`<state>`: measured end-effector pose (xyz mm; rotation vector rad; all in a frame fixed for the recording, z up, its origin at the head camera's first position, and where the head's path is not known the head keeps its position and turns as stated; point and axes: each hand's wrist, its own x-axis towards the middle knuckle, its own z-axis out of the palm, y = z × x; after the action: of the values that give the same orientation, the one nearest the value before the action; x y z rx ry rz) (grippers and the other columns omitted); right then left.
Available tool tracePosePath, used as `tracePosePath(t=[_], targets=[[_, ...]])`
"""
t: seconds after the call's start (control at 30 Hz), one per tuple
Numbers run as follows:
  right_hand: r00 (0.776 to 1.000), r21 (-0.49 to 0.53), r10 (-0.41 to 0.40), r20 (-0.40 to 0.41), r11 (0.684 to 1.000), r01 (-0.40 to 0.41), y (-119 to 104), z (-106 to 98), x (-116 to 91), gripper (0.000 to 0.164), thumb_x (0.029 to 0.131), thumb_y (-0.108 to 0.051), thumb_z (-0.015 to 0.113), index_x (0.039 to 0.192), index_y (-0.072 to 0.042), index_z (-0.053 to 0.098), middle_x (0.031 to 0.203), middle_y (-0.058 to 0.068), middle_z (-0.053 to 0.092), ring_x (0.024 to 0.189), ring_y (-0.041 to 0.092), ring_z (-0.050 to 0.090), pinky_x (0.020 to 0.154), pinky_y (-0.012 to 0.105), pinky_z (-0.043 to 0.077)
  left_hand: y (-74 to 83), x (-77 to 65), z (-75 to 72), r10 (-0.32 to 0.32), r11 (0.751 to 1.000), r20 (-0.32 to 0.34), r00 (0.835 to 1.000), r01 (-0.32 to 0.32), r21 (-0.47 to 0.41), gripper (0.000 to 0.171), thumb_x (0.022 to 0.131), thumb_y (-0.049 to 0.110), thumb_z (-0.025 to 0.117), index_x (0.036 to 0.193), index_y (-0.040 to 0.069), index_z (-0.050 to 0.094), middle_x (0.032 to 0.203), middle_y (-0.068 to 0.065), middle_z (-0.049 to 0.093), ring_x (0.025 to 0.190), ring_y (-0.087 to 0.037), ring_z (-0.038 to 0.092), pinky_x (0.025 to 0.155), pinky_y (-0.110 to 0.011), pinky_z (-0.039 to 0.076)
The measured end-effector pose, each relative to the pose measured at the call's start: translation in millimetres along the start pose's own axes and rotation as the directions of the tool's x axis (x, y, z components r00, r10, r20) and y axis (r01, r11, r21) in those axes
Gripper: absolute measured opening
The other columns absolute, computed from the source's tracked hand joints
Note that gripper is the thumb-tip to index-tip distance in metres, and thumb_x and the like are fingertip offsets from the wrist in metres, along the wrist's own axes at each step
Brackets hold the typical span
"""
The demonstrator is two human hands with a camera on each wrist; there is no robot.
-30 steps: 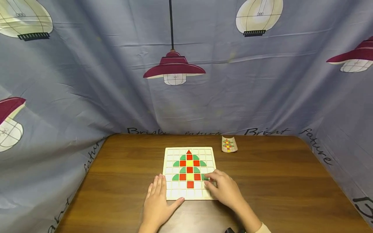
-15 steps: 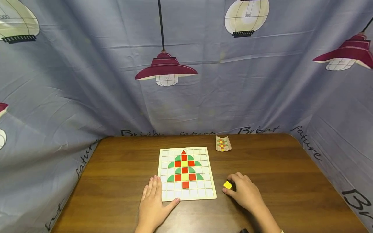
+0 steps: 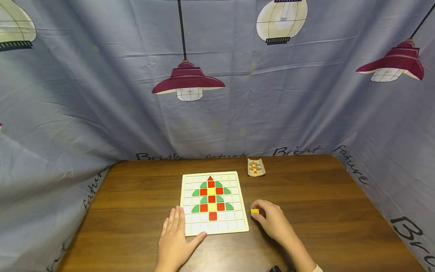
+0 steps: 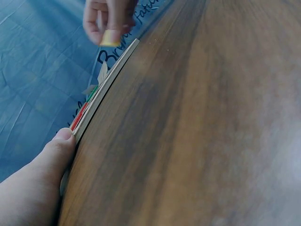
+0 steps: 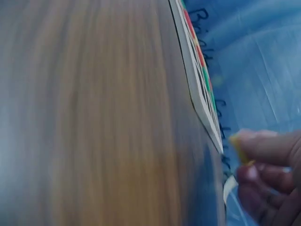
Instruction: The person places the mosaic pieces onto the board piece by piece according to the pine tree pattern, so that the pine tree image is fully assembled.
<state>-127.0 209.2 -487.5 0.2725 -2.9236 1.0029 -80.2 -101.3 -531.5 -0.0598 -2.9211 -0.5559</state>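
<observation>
A cream gridded puzzle board [image 3: 229, 226] lies on the table, bearing red, green and yellow pieces laid out like a tree. My left hand [image 3: 174, 238] rests at its front left, fingers straight along the left edge and thumb on the front edge. Beyond the board's right side, my right hand [image 3: 273, 223] pinches a small yellow square block [image 3: 255, 211] between thumb and fingers. That block [image 4: 110, 38] shows above the table in the left wrist view. It is blurred and partly covered by fingers in the right wrist view.
A small curled pattern card [image 3: 256, 167] with the same tree design stands behind the board, to the right. The brown wooden table [image 3: 316, 196] ends at a grey-blue curtain [image 3: 217, 124] printed with lamps. A dark object [image 3: 275, 268] peeks in at the bottom edge.
My right hand has gone from the board's green piece out to the right, taken hold of the yellow block, and come back leftward with it. The left hand stays against the board.
</observation>
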Motion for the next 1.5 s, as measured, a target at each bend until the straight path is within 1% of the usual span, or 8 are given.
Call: tracePosePath(t=[0.13,0.3,0.53,0.73,0.9,1.03,1.37,1.5], targets=[[0.996,0.135,-0.089,0.006,0.987,0.087,-22.8,14.4,3.9,0.017,0.085,-0.008,0.077,0.096,-0.018,0.070,0.081,-0.011,0.059,0.068,0.001,0.049,0.059,0.018,0.047,-3.3,-0.3,-1.6,-0.013,1.000,0.022,1.000,0.013,0.005,0.117,0.077,0.085,0.051,0.152,-0.002,0.033,0.161,-0.018,0.029,0.152,-0.034,0.025,0.122,-0.053,0.021],[0.974,0.218,-0.206,0.093,0.959,0.182,-50.7,37.3,6.3,0.015,0.087,-0.007,0.074,0.100,-0.015,0.071,0.090,-0.007,0.064,0.073,-0.002,0.052,0.064,0.017,0.050,-5.9,-1.0,-3.5,-0.023,1.000,0.036,0.999,0.023,0.002,0.117,0.078,0.085,0.050,0.153,-0.003,0.032,0.162,-0.019,0.028,0.152,-0.035,0.025,0.122,-0.054,0.020],[0.964,0.268,-0.228,0.139,0.946,0.185,-68.0,55.8,6.1,0.011,0.088,-0.010,0.074,0.097,-0.016,0.072,0.091,-0.008,0.065,0.075,-0.003,0.054,0.067,0.016,0.052,-1.8,1.9,1.1,0.009,1.000,0.029,1.000,-0.009,-0.003,0.116,0.078,0.085,0.049,0.152,-0.003,0.033,0.161,-0.018,0.029,0.152,-0.034,0.025,0.121,-0.055,0.023],[0.968,0.211,-0.225,0.109,0.957,0.198,-69.5,65.3,3.9,0.010,0.086,-0.015,0.076,0.094,-0.019,0.073,0.089,-0.011,0.067,0.078,0.000,0.054,0.070,0.019,0.050,0.7,3.2,3.0,0.035,0.999,0.011,0.999,-0.035,0.020,0.115,0.080,0.085,0.048,0.151,-0.004,0.034,0.160,-0.019,0.030,0.151,-0.032,0.026,0.121,-0.055,0.025],[0.971,0.128,-0.231,0.061,0.967,0.222,-68.0,70.5,3.1,0.012,0.084,-0.021,0.078,0.095,-0.025,0.072,0.093,-0.017,0.068,0.084,0.002,0.051,0.076,0.023,0.047,1.5,2.4,1.1,0.017,1.000,0.014,1.000,-0.017,0.016,0.114,0.079,0.085,0.049,0.153,-0.001,0.033,0.161,-0.017,0.030,0.152,-0.031,0.026,0.122,-0.052,0.024],[0.967,0.101,-0.245,0.066,0.966,0.238,-68.0,72.6,4.6,0.013,0.085,-0.023,0.078,0.096,-0.026,0.072,0.097,-0.018,0.067,0.090,0.002,0.053,0.082,0.026,0.049,0.3,1.2,0.8,0.004,1.000,0.010,1.000,-0.004,0.017,0.114,0.079,0.084,0.050,0.152,-0.002,0.033,0.160,-0.018,0.031,0.151,-0.032,0.026,0.122,-0.052,0.025],[0.969,0.068,-0.238,0.066,0.970,0.234,-69.4,73.0,3.5,0.014,0.084,-0.021,0.079,0.097,-0.023,0.073,0.094,-0.016,0.061,0.082,0.001,0.045,0.071,0.020,0.043,0.6,0.7,2.0,0.010,1.000,-0.008,1.000,-0.010,0.025,0.112,0.080,0.084,0.049,0.151,-0.003,0.036,0.159,-0.019,0.034,0.150,-0.033,0.029,0.121,-0.052,0.027],[0.962,0.060,-0.270,0.039,0.962,0.268,-67.8,74.6,4.7,0.014,0.082,-0.019,0.080,0.095,-0.022,0.074,0.092,-0.016,0.061,0.080,0.000,0.045,0.069,0.019,0.043,0.4,1.0,3.4,0.017,0.999,-0.025,1.000,-0.016,0.028,0.112,0.080,0.083,0.050,0.150,-0.003,0.038,0.158,-0.019,0.035,0.150,-0.033,0.030,0.120,-0.053,0.028]])
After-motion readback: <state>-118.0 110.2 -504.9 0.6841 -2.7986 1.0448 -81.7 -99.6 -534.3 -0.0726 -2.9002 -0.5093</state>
